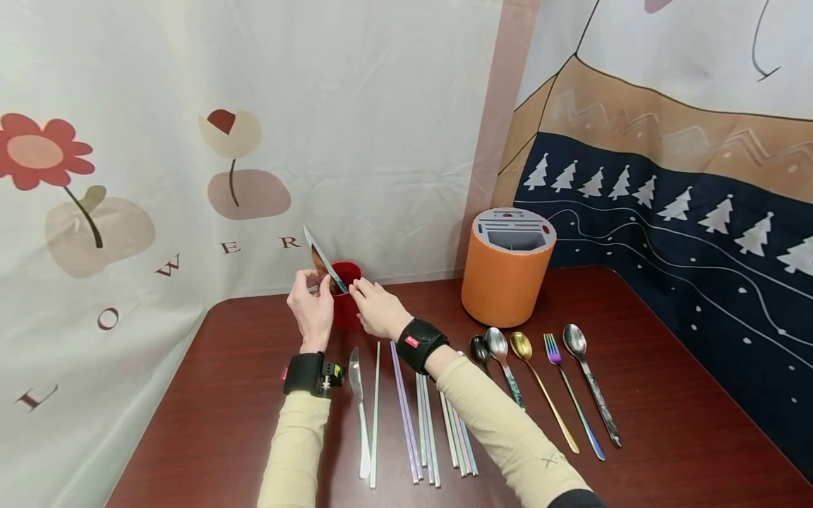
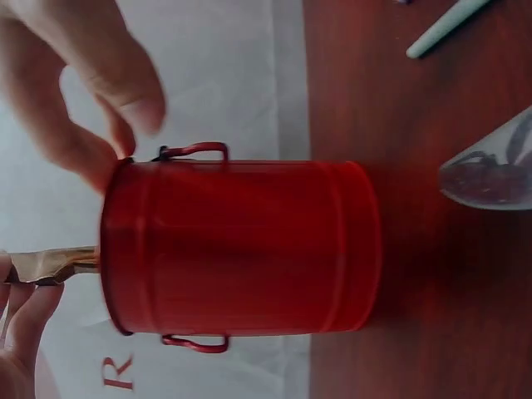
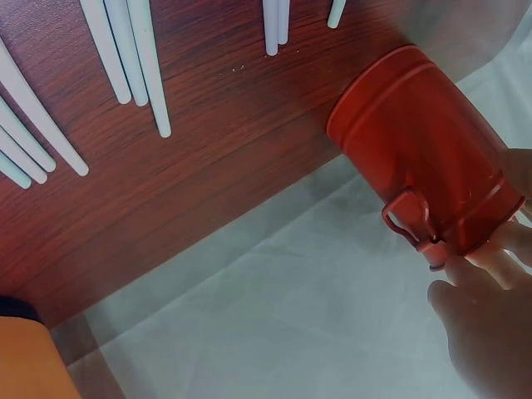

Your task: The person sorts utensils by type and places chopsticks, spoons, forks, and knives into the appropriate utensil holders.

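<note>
A small red bucket (image 1: pixel 346 310) with side handles (image 2: pixel 195 342) stands at the table's back edge. Over its mouth leans a table knife (image 1: pixel 320 255), silver blade edge up and patterned green handle down at the rim. Coppery brown metal (image 2: pixel 58 263) rises from the mouth, pinched by my left hand (image 1: pixel 311 303); I cannot tell whether it is the knife's reflecting blade or another piece. My right hand (image 1: pixel 381 310) has its fingertips at the bucket's right rim near the handle end, its thumb apart from the rim in the left wrist view. The bucket's inside is hidden.
An orange cutlery holder (image 1: pixel 504 282) with a slotted grey top stands back right. Before me lie a silver knife (image 1: pixel 360 416), several pale chopsticks (image 1: pixel 406 416), several spoons (image 1: pixel 574 342) and a rainbow fork (image 1: pixel 552 349). Curtains (image 1: pixel 394 141) hang behind the table.
</note>
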### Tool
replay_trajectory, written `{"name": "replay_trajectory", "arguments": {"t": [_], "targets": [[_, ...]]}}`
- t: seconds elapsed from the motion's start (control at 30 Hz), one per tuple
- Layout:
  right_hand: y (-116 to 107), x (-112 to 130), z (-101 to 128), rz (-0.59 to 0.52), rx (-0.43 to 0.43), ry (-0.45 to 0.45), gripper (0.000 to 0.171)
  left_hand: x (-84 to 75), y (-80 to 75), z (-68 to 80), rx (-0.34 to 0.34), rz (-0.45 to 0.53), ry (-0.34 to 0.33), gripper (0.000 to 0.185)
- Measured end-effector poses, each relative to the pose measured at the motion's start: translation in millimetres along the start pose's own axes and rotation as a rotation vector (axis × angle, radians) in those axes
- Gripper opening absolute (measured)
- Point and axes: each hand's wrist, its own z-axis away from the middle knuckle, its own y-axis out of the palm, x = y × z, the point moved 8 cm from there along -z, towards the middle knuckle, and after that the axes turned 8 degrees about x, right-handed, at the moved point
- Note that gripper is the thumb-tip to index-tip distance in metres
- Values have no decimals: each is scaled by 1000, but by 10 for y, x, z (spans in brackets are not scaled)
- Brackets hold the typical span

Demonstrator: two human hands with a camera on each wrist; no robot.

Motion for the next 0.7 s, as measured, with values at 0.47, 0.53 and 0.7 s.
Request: {"name": "replay_trajectory", "arguments": {"t": [0.47, 0.53, 0.7], "targets": [[-26, 5, 11, -7, 14, 4, 54, 178, 105, 32, 16, -4, -92, 21], [-25, 6, 14, -11, 24, 6, 54, 227, 110, 30, 9, 1, -117, 21], [-24, 12, 19, -11, 29, 0, 54, 306, 94, 21, -14, -4, -158, 21]]}}
